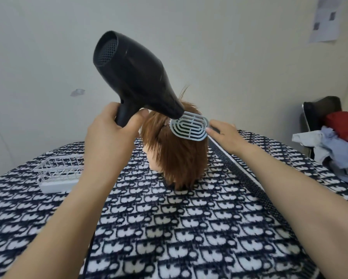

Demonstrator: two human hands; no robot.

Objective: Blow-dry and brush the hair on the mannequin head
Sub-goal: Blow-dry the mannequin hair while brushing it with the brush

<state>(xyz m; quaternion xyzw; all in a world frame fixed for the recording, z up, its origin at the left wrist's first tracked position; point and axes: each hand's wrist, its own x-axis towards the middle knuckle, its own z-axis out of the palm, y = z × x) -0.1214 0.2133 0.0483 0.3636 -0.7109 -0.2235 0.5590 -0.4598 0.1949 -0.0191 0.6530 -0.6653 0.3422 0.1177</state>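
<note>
Left hand (110,135) fingers clench the hairdryer (135,77) — right hand (225,135) fingers grip the brush (189,127) on the mannequin hair (179,156).

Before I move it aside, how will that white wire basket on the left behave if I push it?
The white wire basket looks like thin open wirework, so probably light. It sits on a fuzzy patterned cloth, so it may drag or snag rather than glide. Low and wide, it seems unlikely to tip.

left grip (108,129): fingers curled closed, forearm bare, raised | right grip (223,135): fingers closed, forearm bare, reaching forward, level with left grip
</note>
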